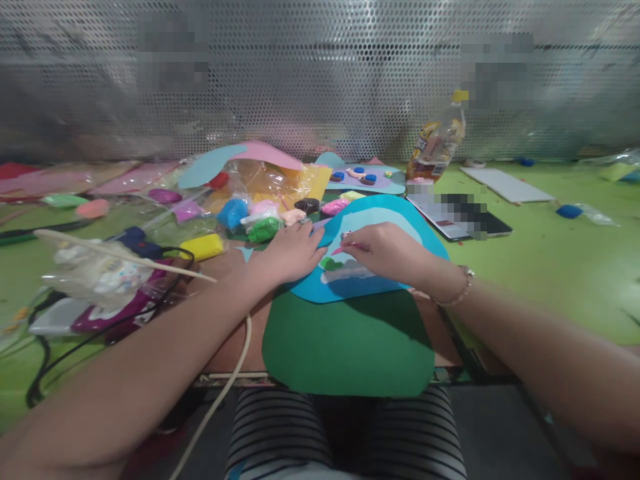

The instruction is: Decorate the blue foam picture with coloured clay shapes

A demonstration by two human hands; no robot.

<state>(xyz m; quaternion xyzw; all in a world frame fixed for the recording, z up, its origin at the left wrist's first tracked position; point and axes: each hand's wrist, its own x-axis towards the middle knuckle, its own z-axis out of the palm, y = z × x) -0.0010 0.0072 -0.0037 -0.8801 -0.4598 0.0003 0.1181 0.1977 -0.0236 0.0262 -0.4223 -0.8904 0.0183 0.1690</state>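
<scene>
My right hand [385, 248] is closed around a thin pink pointed tool [339, 251], its tip close to a green clay shape [332, 264]. That shape lies on a pale blue panel on a bright blue sheet [320, 292], above a greyish-white clay strip [345, 272]. My left hand [295, 250] rests flat with fingers spread at the left edge of the blue sheet. A dark green rounded sheet [350, 347] lies beneath, reaching the table's front edge. My right fingers partly cover the work.
Bagged clay lumps, including yellow [203, 247] and green [264, 229], lie to the left. A cream cable [245, 347] runs past my left forearm. A bottle [437, 143] and a phone [460, 217] are at right; a perforated metal wall [320, 80] stands behind.
</scene>
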